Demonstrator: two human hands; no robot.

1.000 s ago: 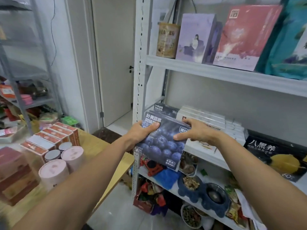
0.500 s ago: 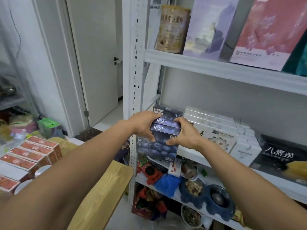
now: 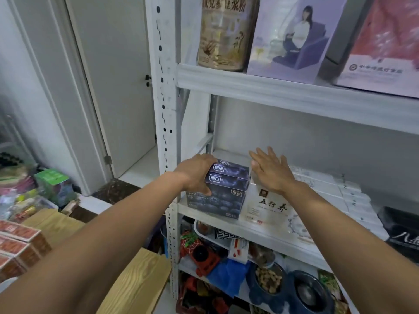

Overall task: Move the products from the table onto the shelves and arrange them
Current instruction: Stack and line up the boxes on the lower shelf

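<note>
Left hand (image 3: 196, 175) grips the blue boxes (image 3: 226, 191) on the shelf (image 3: 199, 215); right hand (image 3: 272, 173) lies flat, released, over white boxes (image 3: 272, 207).

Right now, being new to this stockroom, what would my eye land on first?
The dark blueberry boxes stand out at the left end of the middle shelf, gripped by the left hand. Beside them the right hand is spread flat over the white boxes. Above, a gold tin and a lilac box stand on the upper shelf.
</note>
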